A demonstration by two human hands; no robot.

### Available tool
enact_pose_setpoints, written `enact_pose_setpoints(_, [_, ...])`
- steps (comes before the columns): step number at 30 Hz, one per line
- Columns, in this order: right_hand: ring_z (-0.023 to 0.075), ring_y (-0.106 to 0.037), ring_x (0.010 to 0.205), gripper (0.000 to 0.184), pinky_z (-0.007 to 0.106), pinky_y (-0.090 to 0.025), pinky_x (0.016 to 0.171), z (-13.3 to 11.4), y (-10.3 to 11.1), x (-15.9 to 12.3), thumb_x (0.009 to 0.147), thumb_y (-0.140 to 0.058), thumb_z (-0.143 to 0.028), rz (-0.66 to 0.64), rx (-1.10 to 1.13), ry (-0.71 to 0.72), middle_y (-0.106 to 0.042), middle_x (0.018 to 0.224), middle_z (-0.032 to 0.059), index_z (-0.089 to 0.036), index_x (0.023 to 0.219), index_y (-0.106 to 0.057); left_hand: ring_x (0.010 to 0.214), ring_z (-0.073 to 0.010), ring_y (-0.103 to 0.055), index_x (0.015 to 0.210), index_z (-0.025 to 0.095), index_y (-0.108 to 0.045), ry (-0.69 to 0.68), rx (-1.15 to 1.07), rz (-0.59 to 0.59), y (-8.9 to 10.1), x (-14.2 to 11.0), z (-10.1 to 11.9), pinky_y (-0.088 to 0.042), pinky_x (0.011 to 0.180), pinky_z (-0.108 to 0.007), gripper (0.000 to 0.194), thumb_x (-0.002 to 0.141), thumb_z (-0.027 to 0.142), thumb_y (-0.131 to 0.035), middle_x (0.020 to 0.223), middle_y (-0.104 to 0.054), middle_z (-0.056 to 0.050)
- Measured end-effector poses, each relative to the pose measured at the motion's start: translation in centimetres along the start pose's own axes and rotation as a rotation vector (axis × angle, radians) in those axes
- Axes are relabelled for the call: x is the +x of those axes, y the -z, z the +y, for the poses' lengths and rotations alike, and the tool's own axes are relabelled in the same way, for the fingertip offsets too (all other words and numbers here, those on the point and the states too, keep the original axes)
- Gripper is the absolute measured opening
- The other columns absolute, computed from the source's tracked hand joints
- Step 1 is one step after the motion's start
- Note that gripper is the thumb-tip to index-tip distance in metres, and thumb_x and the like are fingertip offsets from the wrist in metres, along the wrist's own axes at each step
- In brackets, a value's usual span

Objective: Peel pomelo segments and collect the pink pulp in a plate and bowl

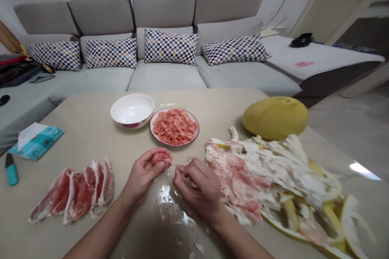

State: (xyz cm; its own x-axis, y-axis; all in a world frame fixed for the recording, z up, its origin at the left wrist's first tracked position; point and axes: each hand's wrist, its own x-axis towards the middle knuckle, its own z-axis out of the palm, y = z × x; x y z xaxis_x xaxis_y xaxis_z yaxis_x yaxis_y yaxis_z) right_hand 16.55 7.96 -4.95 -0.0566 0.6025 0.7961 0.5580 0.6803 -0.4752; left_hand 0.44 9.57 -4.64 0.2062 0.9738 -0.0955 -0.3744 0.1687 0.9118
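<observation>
A piece of pink pomelo flesh (162, 159) rests in my left hand (146, 172), held between the thumb and curled fingers. Close to its right side, my right hand (199, 186) has thumb and forefinger pinched together; whatever is between the tips is too small to make out. Just beyond the hands, a dark-rimmed plate (154, 138) carries a heap of peeled pink pomelo pulp (174, 126). Several pomelo segments (80, 190) with whitish membrane lie in a row to the left. On the right spreads a pile of peel, white pith and membranes (258, 174).
A white bowl (133, 109) stands left of the plate. One whole yellow pomelo (276, 117) sits at the back right. At the left edge are a blue tissue packet (39, 141) and a teal-handled knife (11, 172). A grey sofa (165, 75) stands behind the table.
</observation>
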Motion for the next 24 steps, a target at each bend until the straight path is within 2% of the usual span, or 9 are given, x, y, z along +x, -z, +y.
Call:
enact_pose_setpoints(4, [0.0127, -0.046, 0.053, 0.018, 0.025, -0.037, 0.050, -0.1, 0.2, -0.2, 0.077, -0.063, -0.001, 0.057, -0.055, 0.077, -0.051, 0.058, -0.0022, -0.019, 0.078, -0.058, 0.101, -0.0175, -0.065, 0.109, 0.020, -0.067, -0.051, -0.027, 0.035, 0.3, 0.3, -0.1, -0.049, 0.093, -0.028, 0.031, 0.079, 0.025, -0.074, 0.115, -0.069, -0.007])
enact_pose_setpoints(7, [0.0132, -0.047, 0.052, 0.020, 0.026, -0.038, 0.049, -0.3, 0.6, 0.2, 0.078, -0.063, -0.002, 0.096, -0.055, 0.062, -0.055, 0.059, -0.0020, -0.020, 0.084, -0.061, 0.102, -0.0168, -0.064, 0.108, 0.020, -0.067, -0.071, -0.105, 0.091, 0.8, 0.9, 0.0, -0.048, 0.097, -0.030, 0.029, 0.080, 0.025, -0.073, 0.116, -0.067, -0.006])
enact_pose_setpoints(9, [0.0136, -0.050, 0.054, 0.019, 0.026, -0.039, 0.049, -0.4, 0.9, 0.6, 0.081, -0.062, -0.005, 0.095, -0.007, -0.016, -0.059, 0.064, -0.0007, -0.022, 0.090, -0.064, 0.102, -0.0170, -0.064, 0.108, 0.020, -0.066, -0.041, -0.154, 0.079, 1.0, 1.0, 0.2, -0.047, 0.098, -0.032, 0.030, 0.079, 0.023, -0.073, 0.112, -0.067, -0.006])
enact_pose_setpoints(12, [0.0141, -0.053, 0.058, 0.014, 0.027, -0.041, 0.052, -0.2, 1.1, 1.3, 0.086, -0.061, -0.011, 0.061, 0.108, -0.207, -0.061, 0.069, 0.0007, -0.022, 0.092, -0.068, 0.093, -0.0161, -0.063, 0.109, 0.020, -0.064, 0.043, -0.163, -0.030, 0.9, 0.6, 0.4, -0.051, 0.091, -0.035, 0.029, 0.081, 0.021, -0.070, 0.097, -0.066, -0.004])
enact_pose_setpoints(14, [0.0144, -0.053, 0.060, 0.011, 0.028, -0.042, 0.055, 0.0, 1.1, 1.6, 0.087, -0.061, -0.015, 0.024, 0.180, -0.314, -0.059, 0.068, 0.0002, -0.022, 0.088, -0.070, 0.081, -0.0146, -0.062, 0.107, 0.020, -0.062, 0.060, -0.105, -0.108, 0.6, 0.3, 0.4, -0.054, 0.078, -0.031, 0.027, 0.082, 0.023, -0.069, 0.084, -0.064, -0.002])
enact_pose_setpoints(17, [0.0136, -0.051, 0.059, 0.009, 0.027, -0.041, 0.055, 0.1, 1.1, 1.7, 0.086, -0.062, -0.018, -0.040, 0.231, -0.387, -0.055, 0.065, -0.0011, -0.021, 0.084, -0.071, 0.062, -0.0110, -0.058, 0.102, 0.019, -0.063, -0.001, 0.070, -0.161, 0.2, -0.1, 0.2, -0.049, 0.061, -0.024, 0.026, 0.080, 0.029, -0.071, 0.072, -0.060, 0.001])
enact_pose_setpoints(21, [0.0125, -0.049, 0.057, 0.010, 0.026, -0.038, 0.054, -0.1, 0.9, 1.5, 0.085, -0.062, -0.018, -0.106, 0.229, -0.407, -0.053, 0.064, -0.0016, -0.019, 0.081, -0.071, 0.052, -0.0064, -0.048, 0.097, 0.018, -0.068, -0.032, 0.314, -0.083, 0.0, -0.3, 0.4, -0.039, 0.052, -0.019, 0.029, 0.072, 0.031, -0.078, 0.068, -0.056, 0.003])
enact_pose_setpoints(24, [0.0126, -0.049, 0.057, 0.010, 0.026, -0.038, 0.054, -0.2, 0.7, 1.4, 0.085, -0.063, -0.020, -0.124, 0.229, -0.417, -0.052, 0.063, -0.0017, -0.019, 0.080, -0.072, 0.054, -0.0070, -0.048, 0.089, 0.018, -0.071, -0.076, 0.434, -0.027, 0.0, -0.3, 0.6, -0.037, 0.052, -0.019, 0.020, 0.074, 0.031, -0.075, 0.070, -0.058, 0.001])
